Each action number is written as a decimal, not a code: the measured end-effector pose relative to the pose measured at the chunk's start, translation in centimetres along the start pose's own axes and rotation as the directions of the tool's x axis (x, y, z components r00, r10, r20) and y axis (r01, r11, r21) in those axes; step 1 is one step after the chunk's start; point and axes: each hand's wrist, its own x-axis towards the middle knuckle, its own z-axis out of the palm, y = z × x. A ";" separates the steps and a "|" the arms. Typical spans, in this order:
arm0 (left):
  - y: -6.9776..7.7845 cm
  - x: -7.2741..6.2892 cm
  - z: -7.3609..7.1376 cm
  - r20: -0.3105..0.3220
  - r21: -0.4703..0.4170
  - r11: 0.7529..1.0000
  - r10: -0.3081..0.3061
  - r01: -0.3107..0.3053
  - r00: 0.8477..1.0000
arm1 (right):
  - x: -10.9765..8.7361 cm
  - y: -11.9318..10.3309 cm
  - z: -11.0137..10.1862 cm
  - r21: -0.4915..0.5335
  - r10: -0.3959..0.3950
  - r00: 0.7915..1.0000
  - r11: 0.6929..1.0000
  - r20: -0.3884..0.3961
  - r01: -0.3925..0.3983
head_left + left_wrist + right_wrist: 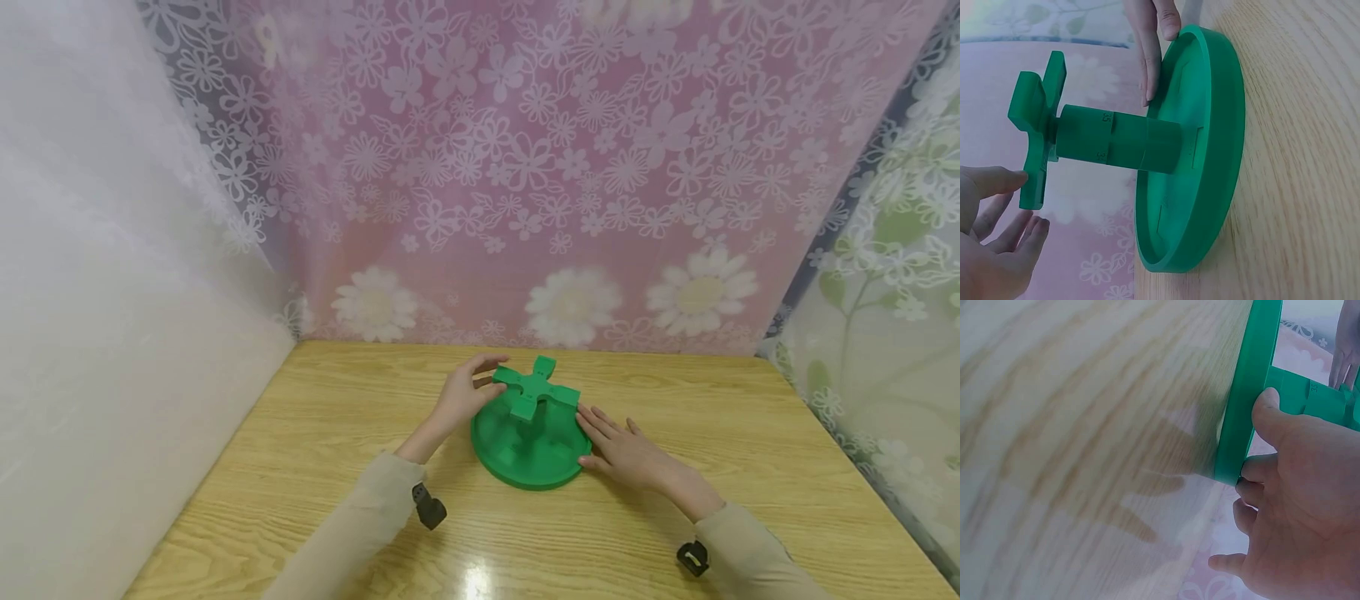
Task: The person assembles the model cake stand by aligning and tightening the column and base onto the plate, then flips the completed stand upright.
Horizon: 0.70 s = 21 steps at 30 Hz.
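A green plastic stand rests on the wooden table, with a round rimmed base (528, 482), an upright column (1129, 139) marked with small numbers, and a four-armed cross (535, 386) on top. My left hand (461, 396) is at the cross's left arm. In the left wrist view its thumb (999, 181) touches the arm's end while the other fingers stay loosely bent below, apart from it. Along the right side of the base lies my right hand (630, 457), fingers extended against the rim. The right thumb (1268, 406) rests at the rim too.
The wooden table (315, 467) runs back to a pink floral curtain (480, 183). A white sheet (135, 275) hangs on the left, and a leafy patterned one (885, 317) on the right. Black straps (429, 507) hang at both wrists.
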 end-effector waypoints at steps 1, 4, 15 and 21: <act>0.0 -0.1 0.0 -0.014 -0.009 1.000 0.006 -0.007 1.000 | 0.0 0.0 0.0 -0.001 0.001 1.000 1.000 0.000 -0.001; 0.0 -0.5 -0.2 -0.067 -0.025 0.999 0.035 -0.037 0.997 | 0.0 -0.1 0.0 -0.002 0.002 1.000 1.000 0.001 -0.002; 1.2 -3.0 0.3 -0.100 -0.042 0.994 0.094 -0.099 0.991 | -0.1 -0.1 -0.1 0.008 0.001 1.000 1.000 -0.001 -0.001; 1.9 -3.8 1.4 -0.015 -0.018 0.998 0.063 -0.063 0.998 | 0.0 -0.2 -0.1 0.003 0.000 1.000 1.000 0.001 0.000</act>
